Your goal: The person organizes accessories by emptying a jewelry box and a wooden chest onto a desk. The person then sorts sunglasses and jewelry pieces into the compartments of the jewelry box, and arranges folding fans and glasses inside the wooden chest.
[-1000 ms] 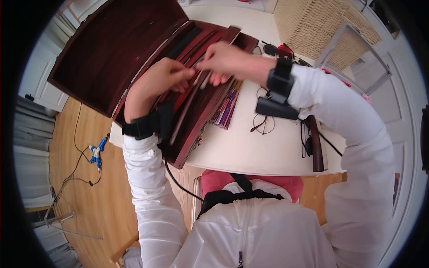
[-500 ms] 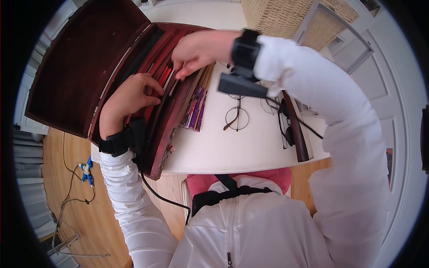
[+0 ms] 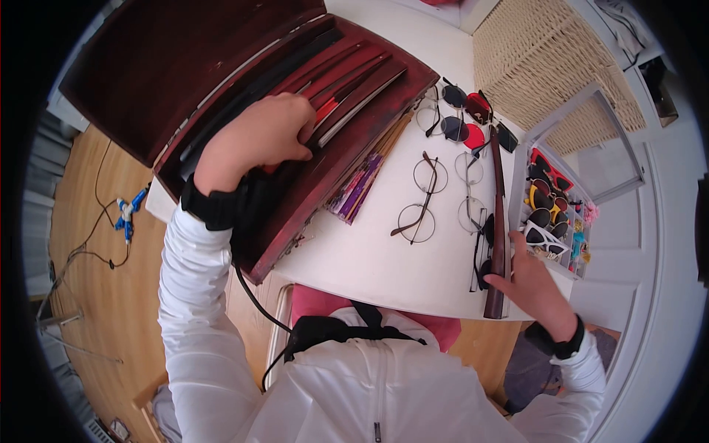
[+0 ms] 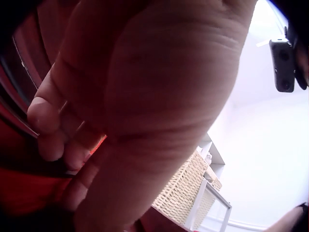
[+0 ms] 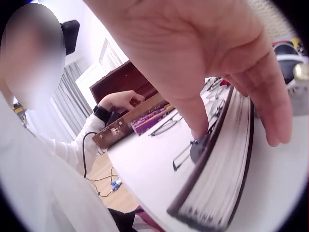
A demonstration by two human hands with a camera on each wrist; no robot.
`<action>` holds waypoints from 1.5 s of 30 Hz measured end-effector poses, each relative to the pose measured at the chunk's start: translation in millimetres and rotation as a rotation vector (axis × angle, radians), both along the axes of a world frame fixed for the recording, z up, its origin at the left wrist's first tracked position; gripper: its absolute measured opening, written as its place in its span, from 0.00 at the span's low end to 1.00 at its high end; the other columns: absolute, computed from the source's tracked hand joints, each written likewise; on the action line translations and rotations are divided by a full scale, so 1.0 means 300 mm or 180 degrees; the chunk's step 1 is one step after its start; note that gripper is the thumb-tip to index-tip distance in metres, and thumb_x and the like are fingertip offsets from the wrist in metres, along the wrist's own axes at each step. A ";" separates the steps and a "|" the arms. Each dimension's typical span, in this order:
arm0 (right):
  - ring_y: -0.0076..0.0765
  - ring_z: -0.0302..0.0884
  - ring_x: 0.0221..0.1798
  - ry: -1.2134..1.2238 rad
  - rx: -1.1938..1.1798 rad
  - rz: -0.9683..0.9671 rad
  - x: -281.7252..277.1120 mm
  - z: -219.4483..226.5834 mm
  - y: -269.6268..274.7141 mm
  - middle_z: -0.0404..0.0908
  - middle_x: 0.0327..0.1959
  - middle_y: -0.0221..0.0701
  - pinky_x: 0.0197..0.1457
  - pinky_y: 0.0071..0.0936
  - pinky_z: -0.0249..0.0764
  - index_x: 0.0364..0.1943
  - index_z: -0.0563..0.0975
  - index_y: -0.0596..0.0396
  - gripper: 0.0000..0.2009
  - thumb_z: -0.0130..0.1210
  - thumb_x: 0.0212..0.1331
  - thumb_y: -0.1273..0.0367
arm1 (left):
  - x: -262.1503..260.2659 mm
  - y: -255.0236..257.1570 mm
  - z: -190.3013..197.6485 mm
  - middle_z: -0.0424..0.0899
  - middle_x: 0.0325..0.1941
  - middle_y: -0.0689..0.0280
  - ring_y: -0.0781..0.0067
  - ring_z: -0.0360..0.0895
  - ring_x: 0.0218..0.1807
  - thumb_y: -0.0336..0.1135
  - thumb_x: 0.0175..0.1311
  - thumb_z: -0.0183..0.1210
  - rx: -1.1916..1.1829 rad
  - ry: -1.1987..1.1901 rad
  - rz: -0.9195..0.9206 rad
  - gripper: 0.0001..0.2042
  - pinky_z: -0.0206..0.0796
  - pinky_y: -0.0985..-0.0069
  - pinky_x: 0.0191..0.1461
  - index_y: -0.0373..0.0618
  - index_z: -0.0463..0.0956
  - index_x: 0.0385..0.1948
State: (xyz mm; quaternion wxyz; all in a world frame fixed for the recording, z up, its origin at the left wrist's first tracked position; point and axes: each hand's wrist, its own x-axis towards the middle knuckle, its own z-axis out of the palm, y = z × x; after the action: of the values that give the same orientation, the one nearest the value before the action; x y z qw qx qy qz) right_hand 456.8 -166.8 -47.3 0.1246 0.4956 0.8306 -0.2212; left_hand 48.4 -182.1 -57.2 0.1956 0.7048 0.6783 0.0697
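My left hand [image 3: 258, 140] reaches into the open dark red wooden case [image 3: 295, 221], fingers bent loosely above long, narrow folded pieces, near a dark one with a pale edge [image 3: 362, 111]. The left wrist view shows the fingers [image 4: 43, 116] loosely curled; no held item is visible. My right hand [image 3: 528, 284] straddles a long dark brown piece [image 3: 499, 192] near the table's front right edge. In the right wrist view this piece [image 5: 224, 159] has pale, page-like layers between dark covers; thumb and fingers are spread on either side, with a gap on the finger side.
Round wire-rimmed glasses [image 3: 418, 223] and dark sunglasses [image 3: 484, 244] lie on the white table [image 3: 384, 258]. Purple-patterned sticks [image 3: 354, 188] lie beside the case. On the right stands a clear-lidded box of colourful sunglasses [image 3: 548, 210], with a woven basket [image 3: 532, 66] behind it.
My right hand has moved from the case across to the long piece at the right. My left hand remains over the case. The head view has shifted, uncovering the box of sunglasses.
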 end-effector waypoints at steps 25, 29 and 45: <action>0.31 0.69 0.45 -0.0604 0.1981 0.3119 -0.091 0.001 0.234 0.70 0.47 0.31 0.45 0.27 0.64 0.39 0.70 0.53 0.13 0.52 0.46 0.75 | -0.003 -0.003 0.001 0.76 0.25 0.60 0.62 0.76 0.33 0.22 0.43 0.62 0.0257 -0.0559 -0.0487 0.05 0.68 0.71 0.38 0.39 0.78 0.24; 0.28 0.70 0.43 -0.0411 0.2051 0.3412 -0.079 0.024 0.305 0.71 0.43 0.28 0.44 0.25 0.64 0.36 0.69 0.51 0.09 0.50 0.48 0.73 | -0.008 -0.001 0.022 0.75 0.28 0.61 0.62 0.75 0.36 0.24 0.44 0.63 0.0138 -0.0522 -0.0481 0.06 0.67 0.72 0.41 0.41 0.80 0.27; 0.33 0.73 0.28 0.1736 0.2920 0.3800 -0.652 0.230 0.461 0.73 0.30 0.27 0.30 0.28 0.69 0.37 0.76 0.52 0.13 0.55 0.43 0.74 | -0.041 -0.027 0.051 0.75 0.45 0.54 0.55 0.72 0.48 0.47 0.71 0.35 -0.0455 -0.1089 -0.0014 0.24 0.61 0.72 0.56 0.39 0.80 0.36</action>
State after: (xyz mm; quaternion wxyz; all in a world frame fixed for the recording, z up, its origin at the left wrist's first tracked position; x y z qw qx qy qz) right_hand 261.1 -28.4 21.9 -0.2017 -0.1023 0.9649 0.1331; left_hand 36.2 -190.2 -41.8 0.3578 0.6685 0.6368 0.1397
